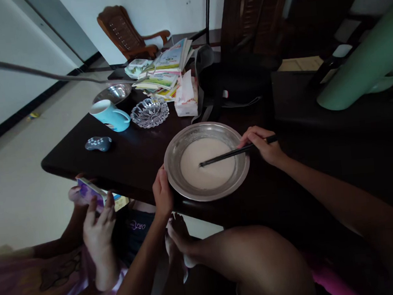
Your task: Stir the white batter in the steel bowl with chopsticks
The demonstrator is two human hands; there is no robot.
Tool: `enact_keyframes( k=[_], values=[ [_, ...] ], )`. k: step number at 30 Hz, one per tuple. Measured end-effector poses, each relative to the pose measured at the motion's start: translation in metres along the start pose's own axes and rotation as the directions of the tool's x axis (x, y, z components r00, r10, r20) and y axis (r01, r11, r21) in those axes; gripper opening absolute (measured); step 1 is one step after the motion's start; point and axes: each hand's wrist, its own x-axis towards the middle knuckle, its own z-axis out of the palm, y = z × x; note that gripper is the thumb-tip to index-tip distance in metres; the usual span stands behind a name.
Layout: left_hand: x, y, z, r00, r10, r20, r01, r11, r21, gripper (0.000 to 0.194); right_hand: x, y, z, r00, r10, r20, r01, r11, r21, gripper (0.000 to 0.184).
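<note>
A wide metal bowl (175, 179) rests near the front edge of the dark table, with a pale, creamy liquid (202, 177) in it. My left hand (162, 192) grips the bowl's left rim, its fingers against the outer wall. Black chopsticks (223, 156) are held in my right hand (261, 145) at the bowl's right side. They slant down to the left, and their tips touch the liquid near its middle. My right fingers are closed round the upper part of the chopsticks.
On the table (129, 165) stand a light-blue mug (109, 114), a glass dish (150, 112), a grey game controller (99, 143), a tissue pack (186, 98) and stacked books (171, 60). At left another person's hands hold a phone (92, 192). A green bottle (355, 69) is at right.
</note>
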Motion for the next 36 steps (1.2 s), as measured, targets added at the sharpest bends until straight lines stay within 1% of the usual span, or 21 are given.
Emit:
enact_keyframes(
  k=[2,5,6,8,10,11,13,15,16,18,20,21,22,24,26,28,30,31,33,35,36],
  values=[
    [-0.0002,0.0001,-0.0001,1.000,0.005,-0.001,-0.005,1.000,-0.001,0.063,0.0007,-0.0001,-0.0007,0.999,-0.028,-0.047,0.027,0.999,-0.023,0.037],
    [-0.0003,0.0000,-0.0002,1.000,-0.001,0.008,0.001,1.000,-0.004,0.062,0.0015,0.0016,-0.0025,0.979,-0.017,-0.204,0.031,0.997,0.064,0.041],
    [-0.0003,0.0000,-0.0002,1.000,-0.006,0.009,0.006,1.000,-0.003,0.061,0.0011,0.0020,-0.0025,0.979,-0.003,-0.203,0.022,0.996,0.087,0.042],
    [-0.0003,0.0001,-0.0001,1.000,-0.008,0.008,0.008,1.000,-0.002,0.061,-0.0005,0.0018,-0.0018,0.995,0.013,-0.103,-0.005,0.997,0.082,0.041],
    [-0.0004,0.0006,0.0001,1.000,-0.001,0.005,0.001,1.000,-0.001,0.062,-0.0018,0.0008,-0.0011,1.000,0.011,0.005,-0.011,1.000,0.026,0.037],
    [-0.0004,0.0011,0.0001,1.000,0.003,0.004,-0.003,1.000,-0.001,0.062,-0.0019,0.0004,-0.0013,1.000,0.005,0.013,-0.005,1.000,0.004,0.036],
    [-0.0005,0.0021,0.0001,1.000,0.006,0.005,-0.006,1.000,-0.001,0.062,-0.0013,0.0003,-0.0026,0.997,-0.008,-0.076,0.009,1.000,0.008,0.037],
    [-0.0005,0.0028,0.0001,1.000,0.001,0.010,-0.001,1.000,0.000,0.063,-0.0005,0.0009,-0.0038,0.983,0.000,-0.183,0.012,0.998,0.065,0.041],
    [-0.0005,0.0030,0.0001,1.000,0.000,0.011,0.000,1.000,0.000,0.063,-0.0005,0.0012,-0.0039,0.981,0.012,-0.193,0.006,0.996,0.091,0.041],
    [-0.0004,0.0027,0.0001,1.000,-0.003,0.009,0.003,1.000,0.000,0.062,-0.0011,0.0013,-0.0032,0.993,0.025,-0.114,-0.014,0.995,0.100,0.040],
    [-0.0003,0.0022,0.0003,1.000,0.000,0.005,0.000,1.000,-0.004,0.062,-0.0018,0.0011,-0.0022,1.000,0.015,-0.018,-0.014,0.998,0.056,0.036],
    [-0.0003,0.0020,0.0003,1.000,0.002,0.004,-0.002,1.000,-0.007,0.062,-0.0019,0.0011,-0.0020,1.000,0.003,-0.007,-0.003,0.999,0.033,0.035],
    [-0.0002,0.0020,0.0003,1.000,0.002,0.003,-0.002,1.000,-0.008,0.062,-0.0018,0.0011,-0.0021,0.999,-0.011,-0.032,0.012,1.000,0.022,0.035],
    [-0.0003,0.0026,0.0003,1.000,-0.001,0.008,0.001,1.000,-0.007,0.063,-0.0015,0.0014,-0.0025,0.991,-0.021,-0.133,0.027,0.999,0.046,0.038],
    [-0.0005,0.0036,0.0002,1.000,-0.008,0.011,0.008,1.000,0.001,0.063,-0.0016,0.0010,-0.0023,0.986,0.003,-0.168,0.014,0.995,0.095,0.041],
    [-0.0007,0.0042,0.0002,1.000,-0.005,0.011,0.005,1.000,0.005,0.063,-0.0020,-0.0004,-0.0011,0.996,0.018,-0.085,-0.011,0.996,0.084,0.040],
    [-0.0007,0.0039,0.0004,1.000,0.003,0.003,-0.003,1.000,0.003,0.062,-0.0020,-0.0019,-0.0001,1.000,0.004,0.006,-0.004,1.000,0.010,0.038],
    [-0.0006,0.0034,0.0005,1.000,0.005,0.000,-0.005,1.000,0.000,0.062,-0.0017,-0.0022,0.0000,1.000,-0.010,0.012,0.010,1.000,-0.016,0.037],
    [-0.0003,0.0020,0.0006,1.000,0.002,0.001,-0.002,1.000,-0.009,0.061,-0.0009,-0.0014,-0.0009,0.997,-0.030,-0.064,0.030,1.000,-0.006,0.037],
    [0.0000,0.0008,0.0006,1.000,-0.001,0.009,0.001,1.000,-0.015,0.061,-0.0007,0.0005,-0.0019,0.986,-0.023,-0.162,0.035,0.997,0.069,0.038],
    [0.0000,0.0005,0.0005,1.000,0.000,0.013,0.000,1.000,-0.014,0.061,-0.0010,0.0013,-0.0022,0.985,-0.009,-0.170,0.027,0.994,0.103,0.038]
  ],
)
